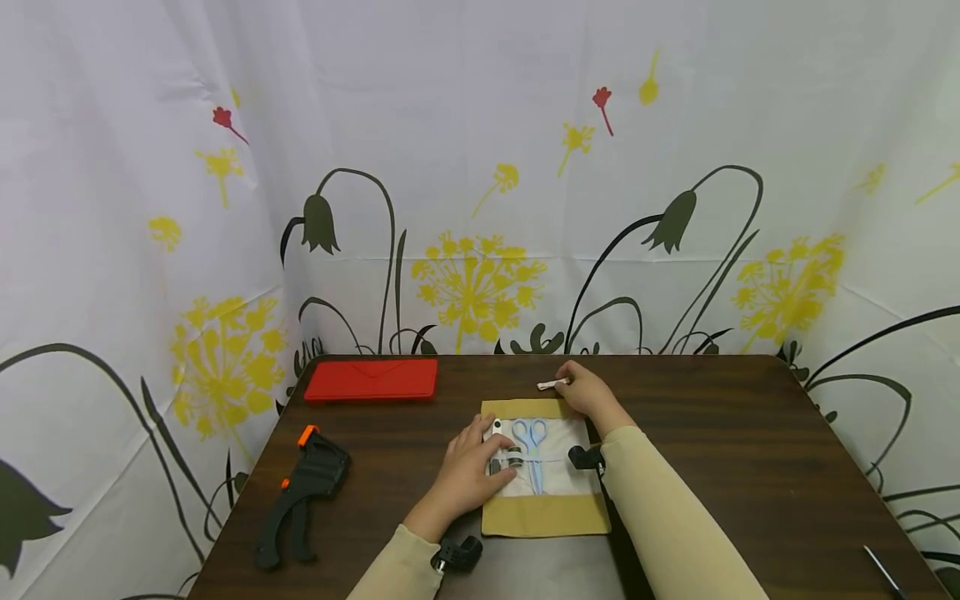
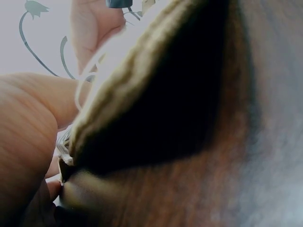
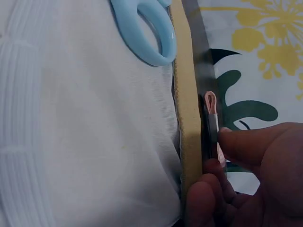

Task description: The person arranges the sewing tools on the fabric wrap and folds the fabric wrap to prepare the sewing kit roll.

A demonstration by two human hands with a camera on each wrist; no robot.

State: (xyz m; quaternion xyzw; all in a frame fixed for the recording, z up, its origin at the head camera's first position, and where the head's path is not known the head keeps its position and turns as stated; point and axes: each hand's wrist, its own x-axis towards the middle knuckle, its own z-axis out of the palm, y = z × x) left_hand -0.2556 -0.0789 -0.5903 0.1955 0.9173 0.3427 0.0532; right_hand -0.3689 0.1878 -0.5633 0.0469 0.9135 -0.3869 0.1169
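A tan fabric case (image 1: 546, 517) with a white lining lies unfolded in front of me. Light blue scissors (image 1: 534, 454) are tucked under a white elastic band across its middle. Left of them sit small dark spools (image 1: 515, 457), partly hidden by my left hand (image 1: 467, 468), which rests on the case's left side. Past the far right corner, my right hand (image 1: 587, 390) pinches a small folded pink strip (image 3: 211, 106) between thumb and fingers. A pale band wraps the strip. In the right wrist view the scissors' handle loop (image 3: 158, 35) lies near the case's tan edge.
At the back left lies a flat red case (image 1: 372, 381). A black clamp with orange parts (image 1: 307, 492) rests on the left of the brown table (image 1: 712, 450). Close to the front right edge is a thin pen-like object (image 1: 883, 570). A flowered curtain hangs behind.
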